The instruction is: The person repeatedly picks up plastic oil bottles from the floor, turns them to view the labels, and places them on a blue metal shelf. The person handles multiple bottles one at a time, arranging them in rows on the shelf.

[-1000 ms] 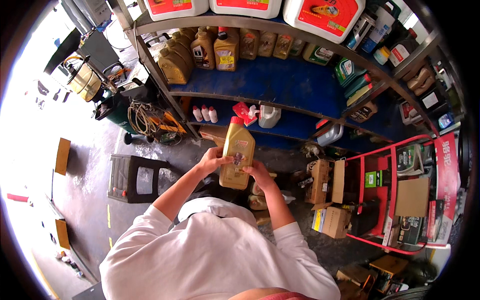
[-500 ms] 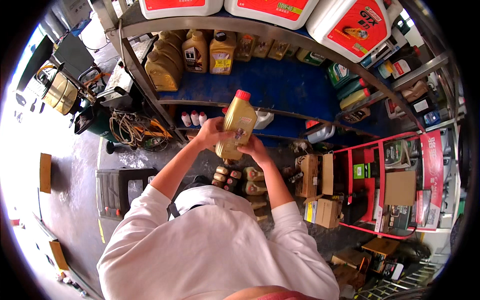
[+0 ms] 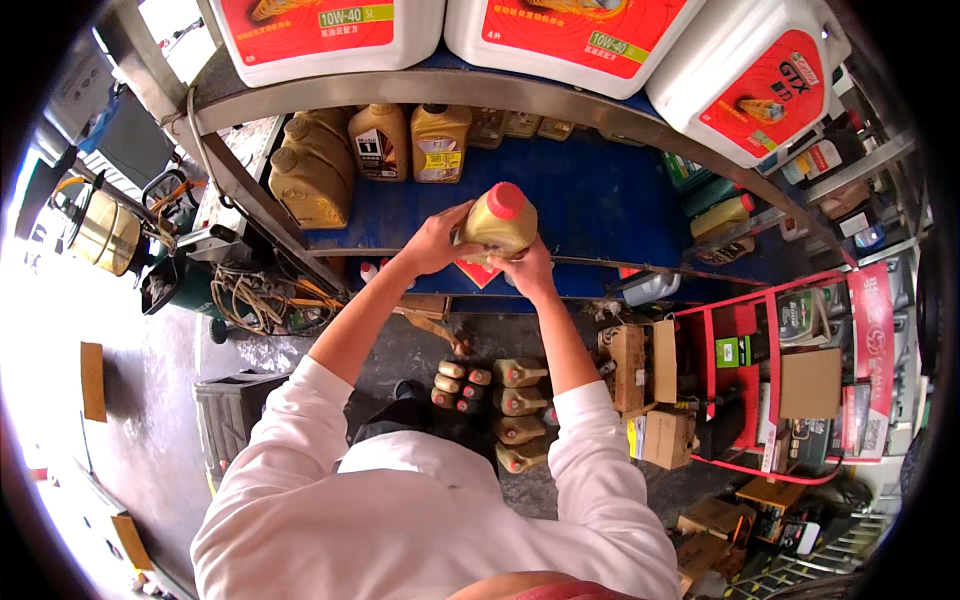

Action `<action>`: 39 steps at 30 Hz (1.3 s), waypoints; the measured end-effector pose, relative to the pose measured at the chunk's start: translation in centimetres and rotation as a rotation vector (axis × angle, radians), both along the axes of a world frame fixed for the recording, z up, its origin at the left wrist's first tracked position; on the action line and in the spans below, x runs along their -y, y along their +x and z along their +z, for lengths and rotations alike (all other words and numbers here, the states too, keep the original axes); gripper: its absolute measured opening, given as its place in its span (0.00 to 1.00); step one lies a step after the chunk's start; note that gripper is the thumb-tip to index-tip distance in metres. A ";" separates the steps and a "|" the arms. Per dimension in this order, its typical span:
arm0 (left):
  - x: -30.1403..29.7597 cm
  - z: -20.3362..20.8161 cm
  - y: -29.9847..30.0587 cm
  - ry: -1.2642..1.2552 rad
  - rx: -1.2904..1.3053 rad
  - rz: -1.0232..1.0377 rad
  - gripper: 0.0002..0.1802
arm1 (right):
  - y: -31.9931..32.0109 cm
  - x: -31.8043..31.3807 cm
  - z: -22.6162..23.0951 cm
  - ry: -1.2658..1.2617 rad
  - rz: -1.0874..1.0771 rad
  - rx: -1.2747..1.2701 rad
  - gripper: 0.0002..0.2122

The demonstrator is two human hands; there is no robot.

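Note:
A gold motor oil bottle (image 3: 497, 232) with a red cap is held in front of the blue shelf, its cap end toward me. My left hand (image 3: 440, 243) grips its left side, and my right hand (image 3: 527, 268) has closed on its lower right. The hands and the foreshortened view hide the bottle's lower part. Behind it lies the blue shelf surface (image 3: 590, 185). On that shelf stand gold oil jugs (image 3: 310, 195) at the left, with a gold bottle with a black label (image 3: 379, 150) and a gold bottle with a yellow label (image 3: 439, 150) beside them.
Large white jugs (image 3: 345, 55) with red labels line the upper shelf, above its metal edge (image 3: 480, 92). Small bottles (image 3: 460, 385) and larger jugs (image 3: 520, 402) stand on the floor below. Cardboard boxes (image 3: 665, 438) and a red rack (image 3: 710, 360) are at right, a dark crate (image 3: 230, 410) at left.
Both hands have raised the oil bottle toward the blue shelf, and its cap has tipped toward me. The shelving appears nearer, and more floor jugs show below.

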State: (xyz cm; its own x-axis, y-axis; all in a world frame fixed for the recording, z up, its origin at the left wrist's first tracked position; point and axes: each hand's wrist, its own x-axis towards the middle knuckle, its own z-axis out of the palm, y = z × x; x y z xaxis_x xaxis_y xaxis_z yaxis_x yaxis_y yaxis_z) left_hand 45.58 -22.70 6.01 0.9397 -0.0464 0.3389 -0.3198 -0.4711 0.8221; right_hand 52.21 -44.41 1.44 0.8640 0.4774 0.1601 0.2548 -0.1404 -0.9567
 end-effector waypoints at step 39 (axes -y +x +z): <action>1.1 -6.1 14.2 0.266 -0.327 0.275 0.52 | 20.1 -11.1 -2.1 -0.618 -0.349 0.295 0.35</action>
State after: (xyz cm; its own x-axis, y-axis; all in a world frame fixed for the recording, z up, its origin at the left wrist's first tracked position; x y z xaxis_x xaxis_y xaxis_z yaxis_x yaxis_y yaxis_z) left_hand 59.80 -23.84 -0.07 0.9843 0.1728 0.0348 0.0996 -0.7083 0.6988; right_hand 72.34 -33.36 -0.61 0.9438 0.2629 0.2003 0.3305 -0.7465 -0.5774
